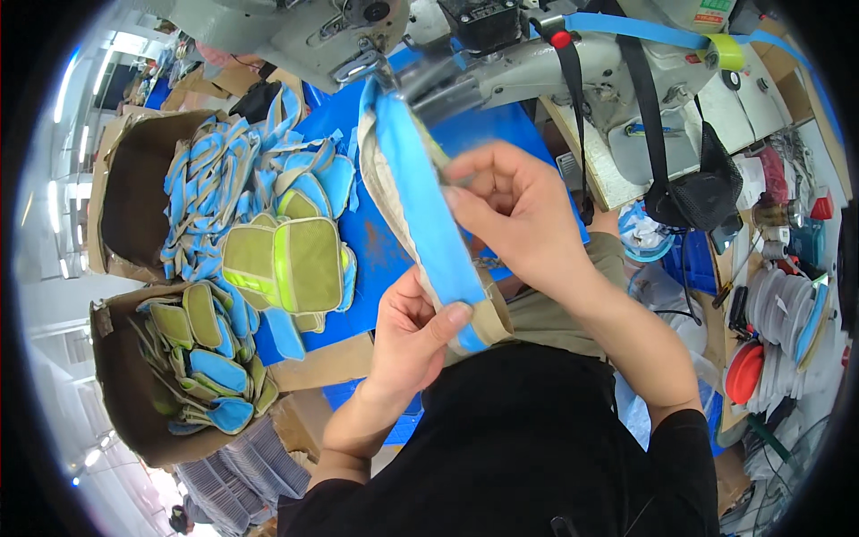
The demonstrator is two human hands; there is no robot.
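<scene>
Between thumb and fingers of the left hand (413,333), pinched near its lower end, a strip (428,210): long, narrow, blue-faced, beige along its left side, slanting up to the machine (284,38). At its right edge, the right hand (523,215) with bent fingers; pinch or mere touch impossible to tell. Farther left, a lower box (121,394) filled with olive and blue pads (220,371); above it, an upper box (134,201), dark inside, with a heap (215,192) of blue-and-beige pieces at its right side. At right, a blue basin (659,251) with pale contents.
</scene>
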